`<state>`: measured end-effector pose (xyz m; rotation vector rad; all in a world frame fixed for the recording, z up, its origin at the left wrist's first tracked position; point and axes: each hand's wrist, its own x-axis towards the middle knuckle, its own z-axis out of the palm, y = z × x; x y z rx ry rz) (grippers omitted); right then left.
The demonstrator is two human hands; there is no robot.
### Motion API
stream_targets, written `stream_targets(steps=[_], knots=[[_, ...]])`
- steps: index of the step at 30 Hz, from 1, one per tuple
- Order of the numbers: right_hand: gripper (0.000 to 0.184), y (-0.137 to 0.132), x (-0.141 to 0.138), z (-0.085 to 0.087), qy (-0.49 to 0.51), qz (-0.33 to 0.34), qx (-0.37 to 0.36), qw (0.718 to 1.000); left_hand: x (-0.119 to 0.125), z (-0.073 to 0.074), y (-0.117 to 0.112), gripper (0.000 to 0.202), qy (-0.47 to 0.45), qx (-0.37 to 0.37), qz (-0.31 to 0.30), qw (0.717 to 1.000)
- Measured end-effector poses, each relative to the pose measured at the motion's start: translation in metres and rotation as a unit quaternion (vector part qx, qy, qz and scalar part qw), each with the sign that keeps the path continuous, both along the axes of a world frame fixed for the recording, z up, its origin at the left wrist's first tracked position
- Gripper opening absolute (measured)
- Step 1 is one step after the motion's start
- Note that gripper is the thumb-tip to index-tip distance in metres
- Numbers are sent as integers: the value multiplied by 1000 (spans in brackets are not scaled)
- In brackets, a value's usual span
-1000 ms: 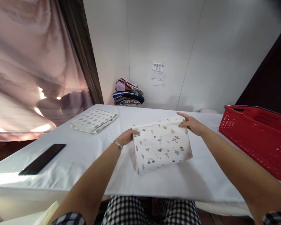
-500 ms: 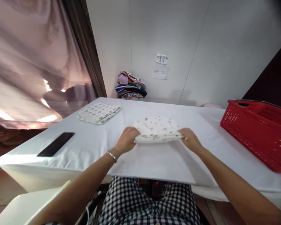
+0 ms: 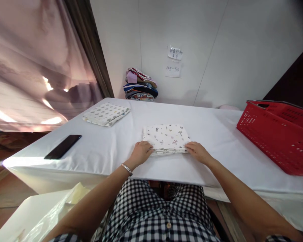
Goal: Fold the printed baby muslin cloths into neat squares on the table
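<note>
While its near corners are pinched, a printed cloth (image 3: 166, 137) is held flat

By the left hand (image 3: 141, 153) and the right hand (image 3: 198, 152), fingers curled nearly closed, those corners are gripped, with folded layers exposed between them. Beneath the grip, the cloth is borne by a white table (image 3: 207, 129). To the grip's left a dark slab (image 3: 63, 147) is laid; to its right, a red basket (image 3: 275, 136). Beyond, leftward, a grey-patterned cloth (image 3: 106, 113) is laid folded; farther off, fabrics (image 3: 140, 88) are stacked before a wall (image 3: 181, 20), where a "45-50" paper (image 3: 173, 70) is posted.
</note>
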<state>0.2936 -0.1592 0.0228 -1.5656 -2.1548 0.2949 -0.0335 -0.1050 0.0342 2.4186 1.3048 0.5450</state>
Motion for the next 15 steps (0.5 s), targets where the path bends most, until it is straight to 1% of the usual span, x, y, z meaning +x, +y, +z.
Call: stream_targets(steps=[3,7,10,13,15], knots=[[29,3,-5,-2,-35,-1,-1,999,2,-3,2,18,23,14,-12,1000],[28,6,-5,-2,-90,16,1,996,2,-2,5,20,62,37,-64,995],[28,6,-7,-1,-119,12,5,993,6,2,7,17,97,56,-95,989],[29,4,-11,-4,-141,-9,15,990,11,9,6,15,119,67,-91,986],[31,2,-12,-9,-140,-23,27,990,14,14,3,15,124,93,-80,985]])
